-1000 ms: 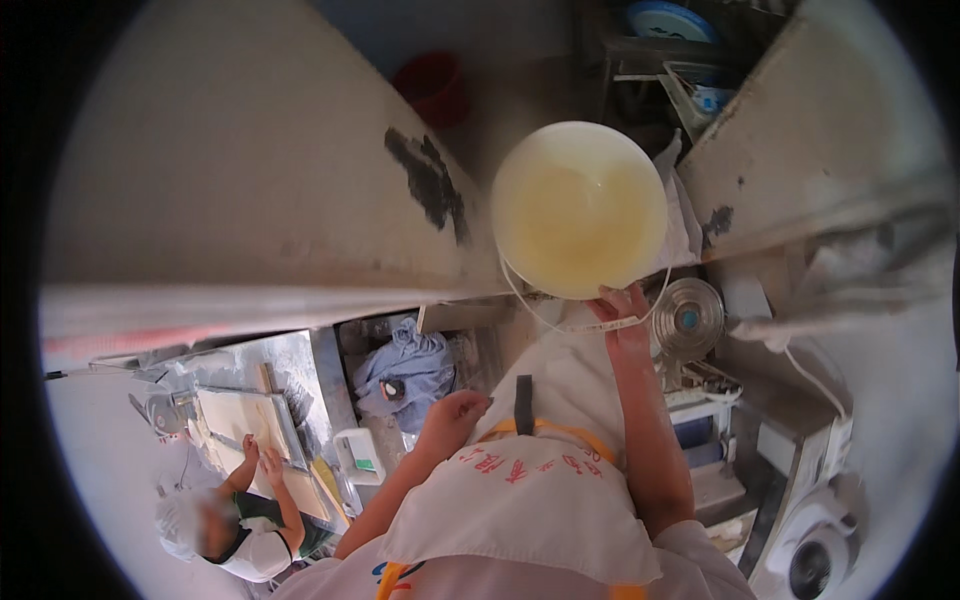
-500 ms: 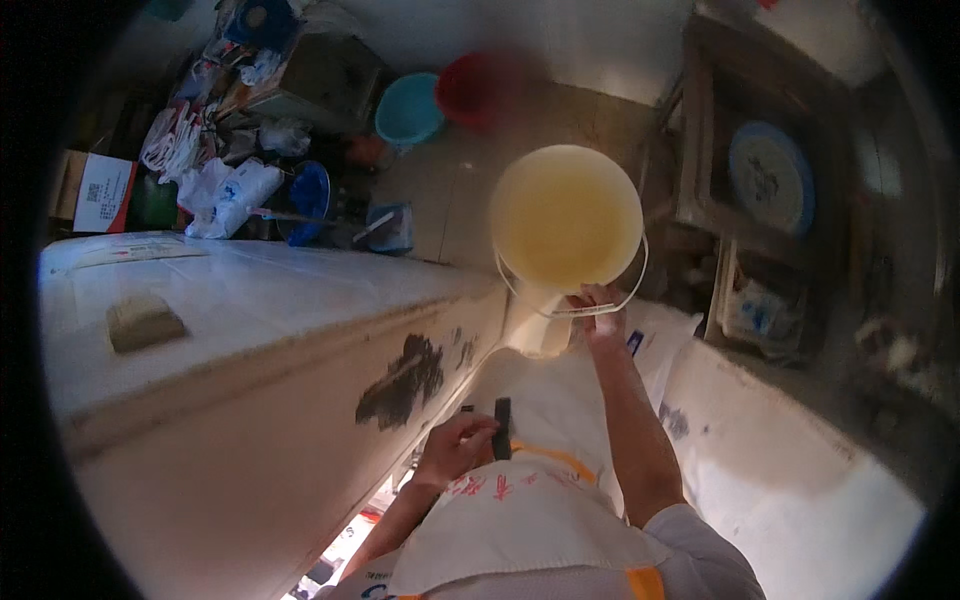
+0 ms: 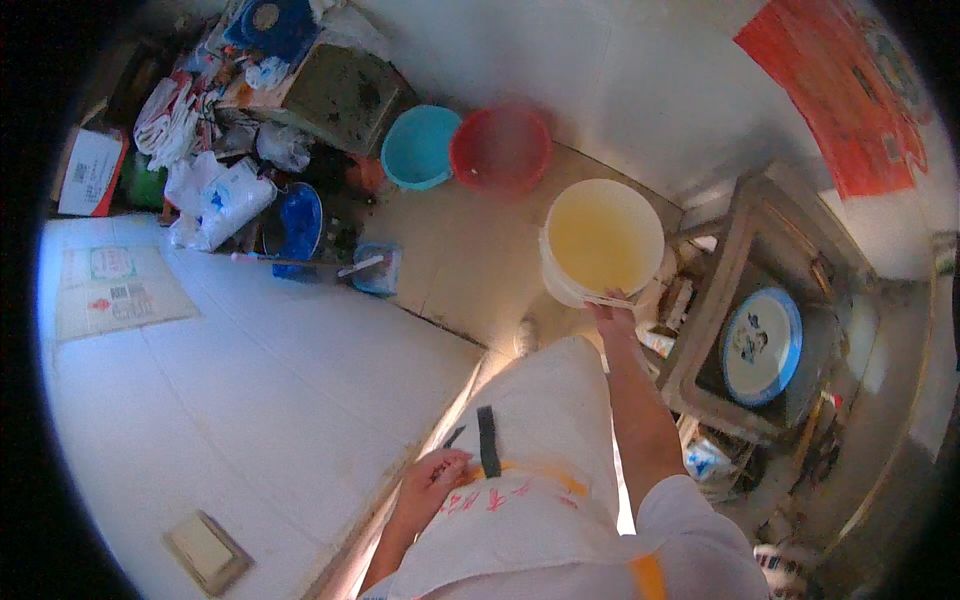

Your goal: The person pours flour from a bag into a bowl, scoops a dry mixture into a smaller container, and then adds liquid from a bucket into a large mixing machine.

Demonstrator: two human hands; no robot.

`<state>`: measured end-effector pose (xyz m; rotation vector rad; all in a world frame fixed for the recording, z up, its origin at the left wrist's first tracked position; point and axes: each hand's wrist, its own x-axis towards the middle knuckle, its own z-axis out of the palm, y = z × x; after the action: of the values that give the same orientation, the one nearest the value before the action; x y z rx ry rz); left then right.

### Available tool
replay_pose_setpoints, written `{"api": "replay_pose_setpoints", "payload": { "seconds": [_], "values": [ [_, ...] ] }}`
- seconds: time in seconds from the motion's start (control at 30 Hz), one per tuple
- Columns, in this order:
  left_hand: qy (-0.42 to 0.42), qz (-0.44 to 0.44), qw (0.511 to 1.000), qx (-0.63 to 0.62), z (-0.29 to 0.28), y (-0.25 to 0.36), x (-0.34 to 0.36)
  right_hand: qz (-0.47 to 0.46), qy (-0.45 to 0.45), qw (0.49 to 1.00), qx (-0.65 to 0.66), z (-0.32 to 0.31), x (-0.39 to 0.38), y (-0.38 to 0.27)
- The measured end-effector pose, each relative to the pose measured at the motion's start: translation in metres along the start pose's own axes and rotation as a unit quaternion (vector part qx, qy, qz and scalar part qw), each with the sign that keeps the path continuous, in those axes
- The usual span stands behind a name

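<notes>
White bucket point(image 3: 558, 278) with yellowish contents point(image 3: 603, 238) is out in front of the person, just beyond the right hand point(image 3: 613, 316) and well apart from the left, its mouth facing up toward the camera. Nearest of all is the person's white apron point(image 3: 550, 400), with red lettering, an orange band point(image 3: 545, 476) and a dark strip point(image 3: 488, 440) lying on it. Beside that strip, low by the body, is the left hand point(image 3: 435, 474), its fingers loosely bent; whether they pinch anything cannot be told. Farther forward, at the end of an outstretched arm, the right hand is closed on the near edge of the bucket, around the handle and rim, though the exact grip is partly hidden. To the left stretches a white wall point(image 3: 250, 400) with a switch plate point(image 3: 208, 552) and a printed sheet point(image 3: 120, 285). To the right stands a grey sink point(image 3: 690, 375), in which a white, blue-rimmed basin point(image 3: 763, 345) is tilted. Past the bucket, on the tan floor point(image 3: 440, 250), a red basin point(image 3: 500, 150) is just beside a turquoise one point(image 3: 420, 150), while a blue bucket point(image 3: 298, 225) and a white plastic bag point(image 3: 225, 200) are off to the left. Farthest away, a red poster point(image 3: 835, 100) hangs at upper right.
</notes>
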<state>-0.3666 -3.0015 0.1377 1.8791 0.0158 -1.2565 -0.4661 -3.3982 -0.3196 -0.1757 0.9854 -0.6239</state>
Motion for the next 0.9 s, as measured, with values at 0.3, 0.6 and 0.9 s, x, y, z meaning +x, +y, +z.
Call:
{"api": "replay_pose_setpoints", "payload": {
  "seconds": [0.3, 0.6, 0.9],
  "values": [
    [0.109, -0.199, 0.971, -0.076, 0.025, 0.023, 0.093, -0.033, -0.165, 0.979, 0.112, -0.057, 0.254, -0.009],
    [0.019, -0.245, 0.968, -0.055, 0.076, 0.021, 0.17, 0.009, -0.008, 0.996, 0.091, -0.028, 0.351, -0.048],
    [0.007, -0.234, 0.966, 0.111, 0.087, 0.079, 0.206, 0.142, 0.053, 0.984, 0.092, -0.083, 0.271, -0.044]
  ]
}}
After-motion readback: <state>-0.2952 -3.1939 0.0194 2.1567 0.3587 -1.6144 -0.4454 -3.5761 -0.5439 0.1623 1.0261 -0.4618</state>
